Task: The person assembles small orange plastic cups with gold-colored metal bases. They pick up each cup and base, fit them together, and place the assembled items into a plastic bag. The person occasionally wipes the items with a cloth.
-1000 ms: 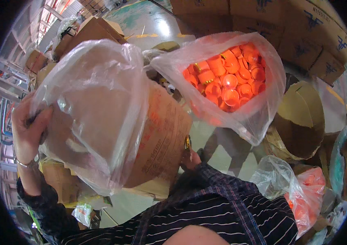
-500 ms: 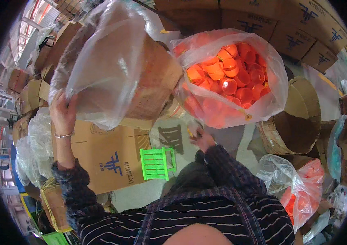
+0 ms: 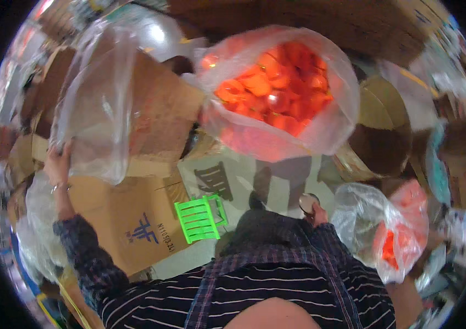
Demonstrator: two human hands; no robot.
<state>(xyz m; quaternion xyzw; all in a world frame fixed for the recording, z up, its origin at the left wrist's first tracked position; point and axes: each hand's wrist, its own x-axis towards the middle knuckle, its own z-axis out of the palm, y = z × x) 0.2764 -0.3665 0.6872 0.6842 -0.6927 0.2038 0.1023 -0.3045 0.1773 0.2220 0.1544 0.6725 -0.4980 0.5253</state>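
At the left, my left hand (image 3: pixel 58 163) is closed on the lower edge of a clear plastic bag (image 3: pixel 98 118). The bag hangs in front of a brown cardboard box (image 3: pixel 161 107). My right hand (image 3: pixel 318 213) is down by my right thigh, its fingers around a round, pale, disc-like thing (image 3: pixel 308 203) whose exact kind I cannot make out. Beyond it, a large translucent bag (image 3: pixel 345 104) stands with its mouth spread, full of orange cup-shaped plastic pieces (image 3: pixel 277 82). A flattened carton (image 3: pixel 134 219) lies below my left hand.
A small green slatted plastic stool (image 3: pixel 197 219) is beside the flattened carton. To the right are a round cardboard drum (image 3: pixel 384 126) and a clear bag (image 3: pixel 356 211) beside a bag of orange pieces (image 3: pixel 392 247). Stacked cartons (image 3: pixel 299 13) line the far side.
My right hand has moved right and toward me, bringing the round thing along. My left hand has moved left and down, and the clear bag has narrowed and flattened. The view has shifted.
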